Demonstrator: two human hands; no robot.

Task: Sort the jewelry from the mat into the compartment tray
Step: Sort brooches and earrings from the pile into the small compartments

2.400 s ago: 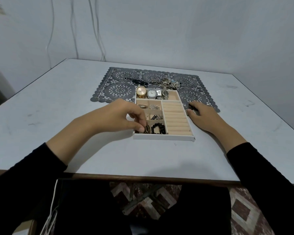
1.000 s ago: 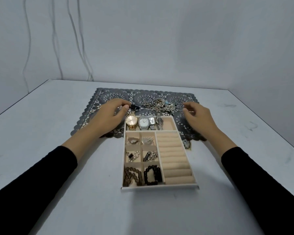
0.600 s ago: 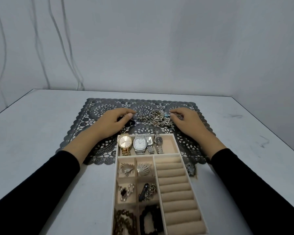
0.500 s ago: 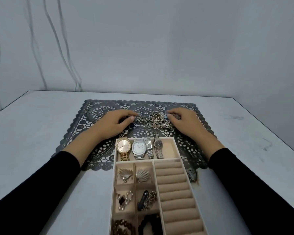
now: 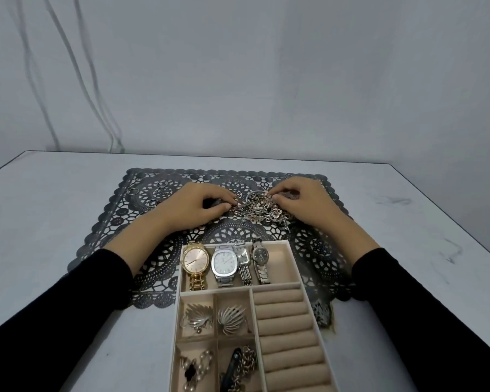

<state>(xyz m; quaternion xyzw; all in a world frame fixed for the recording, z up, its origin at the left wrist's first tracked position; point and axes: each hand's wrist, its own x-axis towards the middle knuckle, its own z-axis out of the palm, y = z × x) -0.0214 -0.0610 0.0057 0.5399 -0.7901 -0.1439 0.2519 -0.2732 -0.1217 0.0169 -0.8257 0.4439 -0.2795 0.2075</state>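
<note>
A tangled pile of small silver jewelry (image 5: 259, 209) lies on the dark lace mat (image 5: 153, 244) behind the tray. My left hand (image 5: 194, 207) is at the pile's left edge, thumb and forefinger pinching into the tangle, with a dark item partly hidden under the fingers. My right hand (image 5: 304, 203) is at the pile's upper right, its curled fingertips pinching pieces there. The beige compartment tray (image 5: 293, 258) sits nearest me. Its back compartment holds a gold watch (image 5: 195, 260), a silver watch (image 5: 223, 263) and two smaller ones. Below are two silver brooches (image 5: 232, 318), chains, and empty ring rolls (image 5: 283, 321).
A few loose thin rings (image 5: 133, 191) lie on the mat's left part. The grey table (image 5: 40, 222) meets a wall behind the mat, with cables (image 5: 68, 66) hanging at the left. The tray's near end runs out of view at the bottom.
My left hand left the tray's front compartment and my right hand left the tray's right side. Both reached forward to the pile on the mat. The view moved closer.
</note>
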